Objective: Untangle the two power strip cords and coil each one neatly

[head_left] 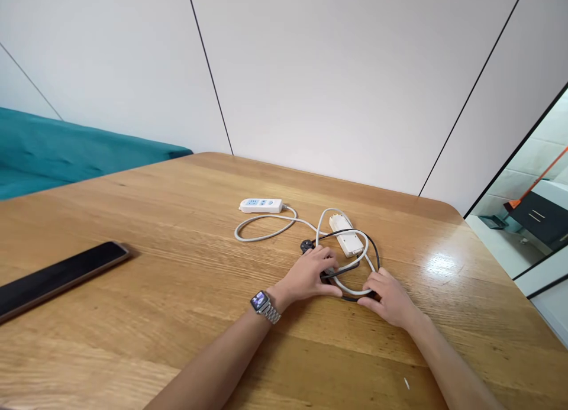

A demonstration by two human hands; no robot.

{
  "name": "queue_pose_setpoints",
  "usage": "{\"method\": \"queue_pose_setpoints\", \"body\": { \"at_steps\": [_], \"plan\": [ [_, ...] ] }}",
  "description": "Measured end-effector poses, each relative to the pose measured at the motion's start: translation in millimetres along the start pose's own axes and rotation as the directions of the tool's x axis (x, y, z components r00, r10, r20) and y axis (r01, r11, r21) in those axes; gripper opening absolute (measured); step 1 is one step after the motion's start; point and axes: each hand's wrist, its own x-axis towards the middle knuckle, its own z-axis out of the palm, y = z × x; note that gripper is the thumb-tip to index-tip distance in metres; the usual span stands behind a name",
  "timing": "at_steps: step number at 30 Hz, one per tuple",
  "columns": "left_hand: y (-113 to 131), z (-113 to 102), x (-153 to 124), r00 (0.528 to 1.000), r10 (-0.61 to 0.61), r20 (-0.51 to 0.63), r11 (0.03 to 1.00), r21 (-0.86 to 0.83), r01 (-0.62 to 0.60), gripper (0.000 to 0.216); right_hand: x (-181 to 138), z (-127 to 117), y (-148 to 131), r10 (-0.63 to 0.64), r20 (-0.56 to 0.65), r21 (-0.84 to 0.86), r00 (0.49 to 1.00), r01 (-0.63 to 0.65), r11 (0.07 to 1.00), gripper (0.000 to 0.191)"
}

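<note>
1. Both hands rest on a tangle of cords near the middle of the table: the left hand (pixel 310 274) curls its fingers over a black cord (pixel 341 270) and pins it down, while the right hand (pixel 387 296) pinches the near loop where the white cord (pixel 350 290) and the black one overlap.
2. Inside that loop lies a white power strip (pixel 345 235), a long flat plastic block, set at a slant just beyond the fingers.
3. Beside the left hand's knuckles sits a black plug (pixel 306 245), touching the table.
4. From the loop the white cord runs left in a smooth, wide curve to a second power strip (pixel 261 205), white with blue sockets, well apart from the hands.
5. On the left wrist sits a watch (pixel 261 302) with a metal link band.
6. Underneath, the wooden table (pixel 177 315) shows pale grain and a glossy finish; much bare room lies to the left and near the person, and its rounded far right corner is near the cords.
7. At the left edge lies a dark, flat phone (pixel 57 277), far from the hands.
8. Behind stands a plain white wall (pixel 332 73) with thin dark seams, and a teal cushion (pixel 66 149) at the left.
</note>
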Motion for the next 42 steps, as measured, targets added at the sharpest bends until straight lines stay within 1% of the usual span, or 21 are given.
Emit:
{"method": "queue_pose_setpoints", "body": {
  "at_steps": [2, 6, 9, 12, 14, 16, 18, 20, 22, 24, 26, 27, 28, 29, 32, 33, 34, 37, 38, 40, 42],
  "plan": [
    [-1, -1, 1, 0.999, 0.029, 0.024, 0.998, 0.055, -0.031, 0.024, -3, 0, 7, -0.004, -0.045, 0.037, 0.999, 0.005, 0.999, 0.027],
    [-3, -2, 2, 0.999, 0.032, -0.004, 0.994, 0.109, -0.031, 0.010, -7, 4, 18, 0.006, -0.159, 0.124, 0.987, 0.014, 0.992, 0.032],
    [-6, -3, 3, 0.998, 0.050, 0.036, 0.994, 0.100, -0.053, 0.017, -8, 6, 22, 0.019, -0.178, 0.121, 0.984, 0.003, 0.993, 0.032],
    [-10, -4, 3, 0.995, 0.083, 0.061, 0.992, 0.090, -0.089, 0.022, -8, 6, 26, 0.076, -0.191, 0.065, 0.979, -0.065, 0.996, 0.030],
    [-14, -5, 3, 0.995, 0.103, -0.009, 0.992, 0.081, -0.102, 0.027, -9, 5, 29, 0.128, -0.226, 0.027, 0.966, -0.125, 0.992, 0.030],
    [-19, -6, 2, 0.983, 0.090, -0.159, 0.994, 0.079, -0.078, 0.027, -10, 3, 32, 0.151, -0.247, 0.016, 0.957, -0.151, 0.988, 0.030],
    [-25, -7, 1, 0.946, 0.037, -0.323, 0.997, 0.076, -0.013, 0.023, -12, 1, 37, 0.134, -0.243, 0.036, 0.961, -0.129, 0.991, 0.029],
    [-33, -7, 1, 0.908, -0.027, -0.417, 0.997, 0.060, 0.057, 0.021, -17, -2, 46, 0.104, -0.262, 0.073, 0.959, -0.088, 0.993, 0.033],
    [-39, -6, 0, 0.892, -0.072, -0.446, 0.994, 0.038, 0.100, 0.020, -25, -7, 61, 0.122, -0.362, 0.121, 0.924, -0.084, 0.989, 0.043],
    [-44, -6, 0, 0.861, -0.122, -0.494, 0.990, -0.005, 0.138, 0.019, -33, -14, 80, 0.189, -0.479, 0.162, 0.857, -0.125, 0.979, 0.048],
    [-46, -7, -1, 0.813, -0.178, -0.554, 0.982, -0.053, 0.179, 0.019, -40, -21, 99, 0.248, -0.519, 0.169, 0.818, -0.186, 0.968, 0.046],
    [-47, -7, -1, 0.803, -0.190, -0.564, 0.981, -0.071, 0.183, 0.018, -43, -23, 107, 0.274, -0.519, 0.161, 0.810, -0.223, 0.962, 0.042],
    [-47, -8, -2, 0.813, -0.184, -0.552, 0.982, -0.079, 0.169, 0.018, -45, -25, 112, 0.300, -0.514, 0.149, 0.804, -0.261, 0.954, 0.039],
    [-47, -8, -2, 0.840, -0.161, -0.519, 0.987, -0.079, 0.141, 0.017, -45, -26, 115, 0.321, -0.506, 0.133, 0.800, -0.295, 0.946, 0.036],
    [-44, -8, -4, 0.932, -0.078, -0.354, 0.997, -0.049, 0.065, 0.010, -42, -24, 107, 0.375, -0.493, 0.071, 0.785, -0.394, 0.917, 0.031],
    [-43, -8, -5, 0.953, -0.068, -0.294, 0.998, -0.035, 0.061, 0.007, -40, -22, 100, 0.421, -0.499, 0.051, 0.757, -0.460, 0.887, 0.034],
    [-42, -7, -5, 0.970, -0.066, -0.234, 0.998, -0.026, 0.062, 0.004, -37, -21, 91, 0.488, -0.505, 0.032, 0.712, -0.549, 0.835, 0.042],
    [-38, -6, -7, 0.997, -0.050, -0.064, 0.997, -0.065, 0.046, 0.021, -30, -22, 66, 0.721, -0.465, -0.045, 0.514, -0.827, 0.561, 0.063],
    [-38, -6, -7, 0.999, -0.029, -0.018, 0.994, -0.103, 0.027, 0.031, -29, -25, 60, 0.777, -0.416, -0.085, 0.473, -0.871, 0.485, 0.063],
    [-37, -5, -8, 0.999, 0.025, 0.031, 0.979, -0.203, -0.019, 0.050, -28, -31, 54, 0.846, -0.291, -0.153, 0.446, -0.895, 0.419, 0.051],
    [-38, -3, -8, 0.999, 0.046, 0.005, 0.957, -0.286, -0.043, 0.061, -30, -36, 55, 0.867, -0.193, -0.188, 0.460, -0.884, 0.427, 0.033]
  ]
}}
